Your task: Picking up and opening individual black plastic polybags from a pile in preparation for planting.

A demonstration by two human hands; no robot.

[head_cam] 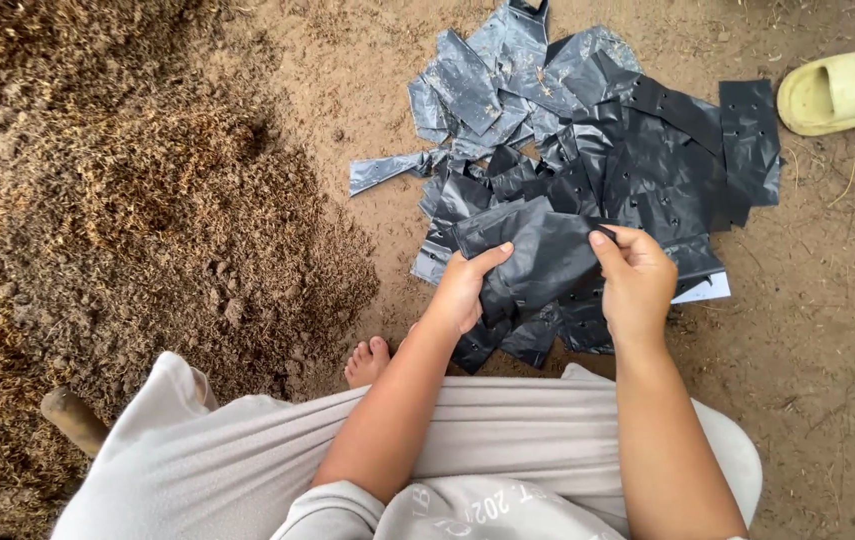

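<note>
A yellow slipper [845, 88] lies on dirt, a brown soil heap [127, 200] opposite.

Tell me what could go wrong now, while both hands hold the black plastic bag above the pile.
1. The thin black plastic nursery bag is pinched by the left hand and the right hand; pulling apart too hard might tear it.
2. The loose pile of flat black bags lies on bare sandy ground; wind could scatter it.
3. The bare foot sits beside the brown soil heap, which may hide sharp bits.

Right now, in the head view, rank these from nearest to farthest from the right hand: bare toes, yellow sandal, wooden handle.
From the right hand:
1. Bare toes, lower left, beside the lap.
2. Yellow sandal, upper right corner.
3. Wooden handle, far lower left.
</note>
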